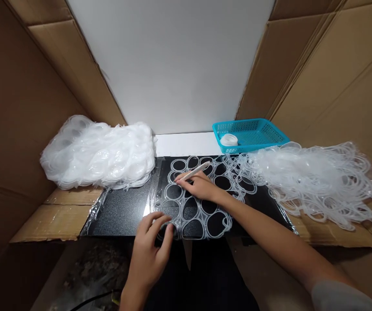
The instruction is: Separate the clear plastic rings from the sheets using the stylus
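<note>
A translucent sheet of joined rings (179,203) lies flat on the black table surface (121,211). My right hand (198,185) is closed round a white pen-like tool (194,171), its lower tip at the sheet's upper left rings. At the sheet's lower left edge is my left hand (155,237), its fingers apart and curved, fingertips near a ring. Whether those fingertips touch the ring is unclear. Toward the right, the sheet's rings meet a loose heap of similar ring sheets (315,177).
A thick stack of white ring sheets (101,153) stands at the left. Behind the work area, a blue basket (260,144) holds a small white coil (229,140). Cardboard walls (344,82) rise on both sides, with a white panel (179,65) at the back.
</note>
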The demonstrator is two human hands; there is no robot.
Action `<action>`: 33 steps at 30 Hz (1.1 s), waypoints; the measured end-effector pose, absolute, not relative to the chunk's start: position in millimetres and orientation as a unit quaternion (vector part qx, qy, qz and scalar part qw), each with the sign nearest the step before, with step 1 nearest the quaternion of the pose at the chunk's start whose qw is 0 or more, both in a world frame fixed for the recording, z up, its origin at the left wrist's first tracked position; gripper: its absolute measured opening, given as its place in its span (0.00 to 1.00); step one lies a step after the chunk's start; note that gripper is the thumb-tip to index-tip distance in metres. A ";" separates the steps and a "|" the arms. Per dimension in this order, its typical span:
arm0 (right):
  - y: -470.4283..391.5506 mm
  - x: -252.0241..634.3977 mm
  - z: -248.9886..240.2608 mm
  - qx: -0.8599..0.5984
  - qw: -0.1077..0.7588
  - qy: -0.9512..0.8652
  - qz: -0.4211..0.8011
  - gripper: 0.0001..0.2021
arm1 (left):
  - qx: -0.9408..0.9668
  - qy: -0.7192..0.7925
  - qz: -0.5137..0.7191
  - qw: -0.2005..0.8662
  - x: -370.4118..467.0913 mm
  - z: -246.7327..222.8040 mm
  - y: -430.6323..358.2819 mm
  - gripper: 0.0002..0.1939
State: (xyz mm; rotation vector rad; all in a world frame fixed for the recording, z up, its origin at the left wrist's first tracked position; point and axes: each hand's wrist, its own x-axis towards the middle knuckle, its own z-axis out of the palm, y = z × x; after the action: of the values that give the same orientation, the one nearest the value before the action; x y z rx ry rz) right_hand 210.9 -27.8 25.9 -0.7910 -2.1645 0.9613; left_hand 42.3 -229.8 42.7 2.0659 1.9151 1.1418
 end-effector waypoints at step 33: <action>-42.7 199.4 18.4 -0.258 0.259 -0.831 0.418 0.07 | 0.710 0.636 0.302 0.022 47.9 11.9 -191.6 0.10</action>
State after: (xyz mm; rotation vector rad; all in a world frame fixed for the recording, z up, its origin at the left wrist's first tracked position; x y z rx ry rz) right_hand 199.4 -42.7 18.4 -0.6991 -2.2531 1.1332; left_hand 47.9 -191.6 11.9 2.1988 1.9698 0.9353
